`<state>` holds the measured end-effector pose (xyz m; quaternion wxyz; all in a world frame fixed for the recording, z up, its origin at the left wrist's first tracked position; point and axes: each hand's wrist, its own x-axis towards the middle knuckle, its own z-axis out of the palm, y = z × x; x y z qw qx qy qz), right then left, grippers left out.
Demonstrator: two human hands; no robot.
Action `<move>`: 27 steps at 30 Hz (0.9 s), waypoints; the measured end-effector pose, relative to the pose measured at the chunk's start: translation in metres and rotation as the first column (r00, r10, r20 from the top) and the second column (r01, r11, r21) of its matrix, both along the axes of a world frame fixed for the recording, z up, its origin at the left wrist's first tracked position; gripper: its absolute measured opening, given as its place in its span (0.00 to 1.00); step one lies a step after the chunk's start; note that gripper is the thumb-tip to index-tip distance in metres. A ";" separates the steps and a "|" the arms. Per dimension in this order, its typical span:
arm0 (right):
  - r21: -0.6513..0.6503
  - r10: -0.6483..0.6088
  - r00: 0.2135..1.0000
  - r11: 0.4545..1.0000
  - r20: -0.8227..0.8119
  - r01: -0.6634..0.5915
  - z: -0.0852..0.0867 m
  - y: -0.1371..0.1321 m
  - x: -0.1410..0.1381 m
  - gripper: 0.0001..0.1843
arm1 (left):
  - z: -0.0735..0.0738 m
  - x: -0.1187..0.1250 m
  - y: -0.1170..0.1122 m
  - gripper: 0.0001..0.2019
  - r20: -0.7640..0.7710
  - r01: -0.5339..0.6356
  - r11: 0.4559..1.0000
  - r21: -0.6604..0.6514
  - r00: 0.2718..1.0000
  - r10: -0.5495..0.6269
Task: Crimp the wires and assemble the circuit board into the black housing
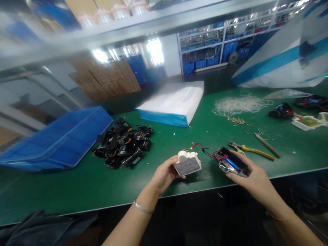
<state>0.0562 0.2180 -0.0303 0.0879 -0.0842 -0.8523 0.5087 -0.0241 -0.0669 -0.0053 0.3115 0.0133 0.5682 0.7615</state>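
The left hand pinches a small white module; the right hand cups a black housing. Thin wires join them. Both look light and rigid, best gripped by their bodies, since the wires seem fragile.

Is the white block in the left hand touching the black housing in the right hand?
Apart. The head view shows green table between the white block and the black housing; only thin wires run between them.
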 end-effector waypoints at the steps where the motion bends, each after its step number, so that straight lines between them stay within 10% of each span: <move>1: -0.036 0.007 1.000 0.999 -0.002 -0.007 -0.001 0.001 0.000 0.37 | 0.001 0.000 0.000 0.24 0.054 -0.004 0.999 0.033 0.999 0.002; 10: -0.045 -0.006 1.000 0.999 0.005 0.006 -0.008 0.004 0.002 0.38 | 0.001 0.003 0.001 0.27 0.107 0.020 0.999 0.028 0.994 -0.023; 15: -0.058 -0.007 1.000 0.998 -0.006 0.006 -0.003 -0.002 0.002 0.37 | 0.000 0.004 0.003 0.23 -0.125 -0.018 0.986 -0.167 0.992 -0.003; 21: 0.059 -0.073 0.987 0.995 -0.140 0.081 -0.009 -0.012 -0.005 0.36 | -0.001 -0.001 0.004 0.11 -0.690 -0.328 0.660 -0.676 0.596 -0.411; 27: 0.174 -0.047 0.954 0.979 -0.297 0.103 -0.014 -0.019 -0.007 0.35 | 0.001 0.002 -0.001 0.14 -0.622 -0.489 0.391 -0.780 0.536 -0.571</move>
